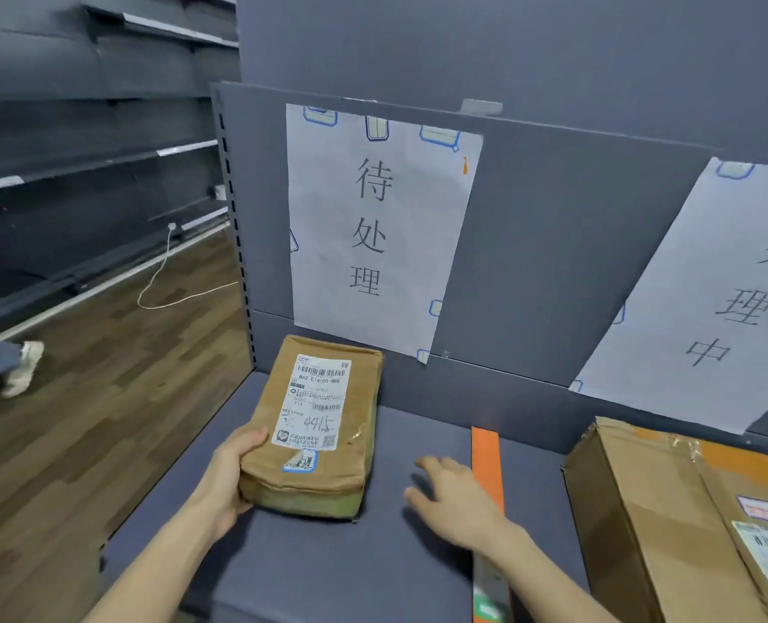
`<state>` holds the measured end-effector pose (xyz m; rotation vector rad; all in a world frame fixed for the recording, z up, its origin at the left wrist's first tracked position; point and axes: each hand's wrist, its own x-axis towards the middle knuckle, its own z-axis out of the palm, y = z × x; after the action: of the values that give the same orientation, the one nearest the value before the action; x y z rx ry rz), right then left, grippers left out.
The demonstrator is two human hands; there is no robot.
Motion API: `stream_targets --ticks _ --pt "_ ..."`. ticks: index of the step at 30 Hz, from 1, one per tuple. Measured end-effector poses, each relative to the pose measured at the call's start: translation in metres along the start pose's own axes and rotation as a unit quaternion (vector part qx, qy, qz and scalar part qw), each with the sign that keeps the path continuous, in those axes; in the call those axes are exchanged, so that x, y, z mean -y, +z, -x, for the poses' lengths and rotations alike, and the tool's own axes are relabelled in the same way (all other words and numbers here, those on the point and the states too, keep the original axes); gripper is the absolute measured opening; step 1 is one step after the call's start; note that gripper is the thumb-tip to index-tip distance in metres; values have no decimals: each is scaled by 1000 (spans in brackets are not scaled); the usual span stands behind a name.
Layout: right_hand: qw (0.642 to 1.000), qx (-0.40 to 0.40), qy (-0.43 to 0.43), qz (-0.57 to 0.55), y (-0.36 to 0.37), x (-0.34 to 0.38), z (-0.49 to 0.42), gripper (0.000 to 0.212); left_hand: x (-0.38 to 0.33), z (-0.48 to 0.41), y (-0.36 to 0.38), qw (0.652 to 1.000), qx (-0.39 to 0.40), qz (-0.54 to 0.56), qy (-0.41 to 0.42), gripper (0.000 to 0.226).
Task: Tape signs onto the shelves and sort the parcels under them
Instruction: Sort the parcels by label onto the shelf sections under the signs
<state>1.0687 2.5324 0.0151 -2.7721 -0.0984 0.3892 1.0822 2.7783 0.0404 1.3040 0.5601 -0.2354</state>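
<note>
Left hand (227,478) gripping parcel (314,429) near shelf (328,568) left edge

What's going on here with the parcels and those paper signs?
A person is sorting parcels on a grey shelf. Their left hand grips the near corner of a small brown parcel lying under the taped sign reading 待处理. The right hand is open beside it, by an orange strip. A larger cardboard box sits under the second sign.
</note>
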Motion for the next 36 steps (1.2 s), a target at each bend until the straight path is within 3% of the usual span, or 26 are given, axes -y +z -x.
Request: stream_targets --ticks 6,8,10,12,14,16,18,20,22,25,32,36 --pt "998 -19 41 53 49 20 7 51 -18 -7 -19 1000 11 -14 -9 15" --pt "995 -37 53 73 56 21 8 52 -20 -12 -24 999 3 -34 31 19" --pt "994 -47 63 77 63 21 9 52 -16 -21 -28 986 -33 -120 107 31" --pt "992 -65 71 86 66 25 12 51 -9 -23 -30 932 -83 -273 224 43" --pt "989 -89 72 95 67 27 13 47 -2 -19 -25 837 -104 -426 327 44" --pt "990 -103 75 62 66 30 15 51 6 -10 -14 753 -82 -560 336 50" --pt "992 -115 45 7 69 37 16 66 13 -6 -7 701 -60 -634 321 76" --pt "985 -150 4 -79 67 44 13 60 17 -7 -7 691 -55 -642 327 91" --pt "970 -181 -40 -159 56 60 12 57 17 -10 -11 675 -51 -649 347 80" --pt "952 -167 -98 -236 45 82 6 63 15 -16 -19 657 -51 -655 371 63" --pt "958 -154 -127 -207 46 100 -8 60 13 -22 -28 715 -64 -586 376 78" --pt "961 -150 -136 -191 46 104 -13 60 9 -22 -34 720 -85 -573 383 87"
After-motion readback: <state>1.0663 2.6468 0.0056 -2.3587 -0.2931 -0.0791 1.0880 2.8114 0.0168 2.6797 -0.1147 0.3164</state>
